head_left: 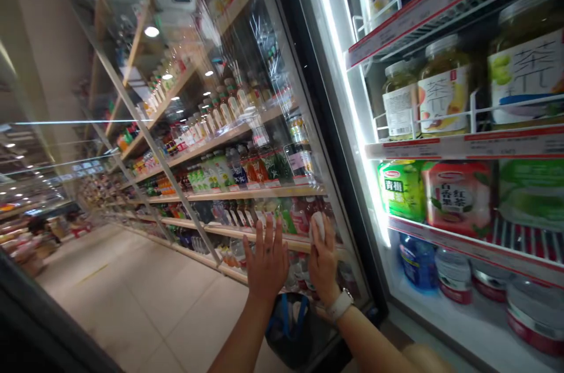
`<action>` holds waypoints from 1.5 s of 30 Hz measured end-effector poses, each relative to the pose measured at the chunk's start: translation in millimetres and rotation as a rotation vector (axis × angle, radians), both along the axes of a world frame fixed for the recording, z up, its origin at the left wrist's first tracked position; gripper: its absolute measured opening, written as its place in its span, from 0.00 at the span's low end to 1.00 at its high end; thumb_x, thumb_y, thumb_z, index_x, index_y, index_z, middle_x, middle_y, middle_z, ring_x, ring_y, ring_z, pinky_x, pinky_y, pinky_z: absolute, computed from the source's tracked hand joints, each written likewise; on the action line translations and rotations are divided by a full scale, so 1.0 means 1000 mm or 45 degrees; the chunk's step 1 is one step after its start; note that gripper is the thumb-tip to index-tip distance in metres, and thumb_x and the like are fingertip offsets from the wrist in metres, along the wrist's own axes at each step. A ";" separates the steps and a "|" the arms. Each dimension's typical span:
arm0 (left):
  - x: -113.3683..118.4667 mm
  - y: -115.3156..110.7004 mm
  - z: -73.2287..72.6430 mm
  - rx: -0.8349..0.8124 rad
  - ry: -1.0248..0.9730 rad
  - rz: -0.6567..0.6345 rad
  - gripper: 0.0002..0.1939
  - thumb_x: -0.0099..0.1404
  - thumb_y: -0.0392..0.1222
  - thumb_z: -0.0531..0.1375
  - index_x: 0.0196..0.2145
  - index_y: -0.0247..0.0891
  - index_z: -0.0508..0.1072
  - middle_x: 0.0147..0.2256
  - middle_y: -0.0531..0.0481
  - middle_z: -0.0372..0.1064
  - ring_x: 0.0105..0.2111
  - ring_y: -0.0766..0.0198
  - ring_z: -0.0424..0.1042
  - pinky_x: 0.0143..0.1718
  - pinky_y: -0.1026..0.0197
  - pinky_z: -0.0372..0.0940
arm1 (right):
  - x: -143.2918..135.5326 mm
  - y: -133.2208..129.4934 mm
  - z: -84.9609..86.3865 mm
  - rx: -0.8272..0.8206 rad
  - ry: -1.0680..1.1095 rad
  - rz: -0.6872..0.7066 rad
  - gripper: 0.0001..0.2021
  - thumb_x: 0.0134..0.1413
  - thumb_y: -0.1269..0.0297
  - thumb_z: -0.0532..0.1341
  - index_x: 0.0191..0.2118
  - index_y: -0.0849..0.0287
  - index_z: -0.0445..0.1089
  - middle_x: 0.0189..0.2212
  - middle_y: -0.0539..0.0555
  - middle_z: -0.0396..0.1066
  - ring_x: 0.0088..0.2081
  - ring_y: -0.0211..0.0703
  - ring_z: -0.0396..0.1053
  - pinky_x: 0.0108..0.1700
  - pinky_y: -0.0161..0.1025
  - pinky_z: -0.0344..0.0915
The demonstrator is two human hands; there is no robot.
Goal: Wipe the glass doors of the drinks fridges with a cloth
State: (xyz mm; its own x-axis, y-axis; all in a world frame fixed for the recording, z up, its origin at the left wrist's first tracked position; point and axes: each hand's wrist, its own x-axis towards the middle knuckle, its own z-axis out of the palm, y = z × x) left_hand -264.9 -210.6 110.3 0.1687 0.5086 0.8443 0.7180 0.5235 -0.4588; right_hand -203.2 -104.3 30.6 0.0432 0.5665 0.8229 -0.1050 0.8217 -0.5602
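Observation:
The glass door [315, 94] of a drinks cooler stands swung open, with a dark frame. Against its pane lies my left hand [267, 258], fingers spread and pointing up. My right hand [324, 264], a watch on its wrist, presses a folded white cloth [317, 228] to the glass near the frame edge. The fingers cover part of the cloth. Through the pane, shelves of bottles show, mixed with reflections of ceiling lights.
On the right the lit cooler holds tea jars [444, 91], packs of drinks [458, 194] and lidded tubs [453, 276] on wire shelves. A dark bag with blue handles [288, 338] is below my hands. Tiled floor [145, 296] stretches away at left.

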 end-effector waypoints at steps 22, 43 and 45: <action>0.000 0.000 0.000 -0.001 -0.015 0.001 0.33 0.70 0.41 0.52 0.68 0.40 0.44 0.65 0.40 0.51 0.68 0.52 0.43 0.68 0.39 0.33 | 0.013 0.027 -0.001 -0.089 0.026 -0.015 0.32 0.60 0.77 0.44 0.68 0.49 0.48 0.70 0.53 0.45 0.70 0.48 0.42 0.68 0.60 0.49; 0.002 0.001 0.002 0.029 0.039 -0.019 0.34 0.69 0.40 0.54 0.68 0.37 0.47 0.64 0.40 0.53 0.69 0.56 0.38 0.68 0.44 0.31 | 0.023 0.045 -0.007 -0.087 0.040 -0.040 0.32 0.59 0.78 0.45 0.68 0.48 0.49 0.69 0.52 0.47 0.69 0.47 0.44 0.68 0.59 0.50; 0.002 0.001 0.002 0.024 0.044 -0.013 0.34 0.69 0.40 0.54 0.68 0.36 0.47 0.64 0.39 0.54 0.69 0.55 0.37 0.68 0.43 0.32 | 0.017 0.037 -0.009 -0.098 0.034 -0.040 0.33 0.59 0.78 0.44 0.68 0.49 0.49 0.69 0.52 0.47 0.69 0.46 0.44 0.68 0.58 0.50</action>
State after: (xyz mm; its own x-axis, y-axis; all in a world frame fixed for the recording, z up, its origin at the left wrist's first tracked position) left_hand -262.7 -209.8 112.4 0.2029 0.4909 0.8472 0.7071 0.5251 -0.4736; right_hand -185.7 -66.9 21.7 0.0835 0.6259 0.7754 -0.0955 0.7796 -0.6190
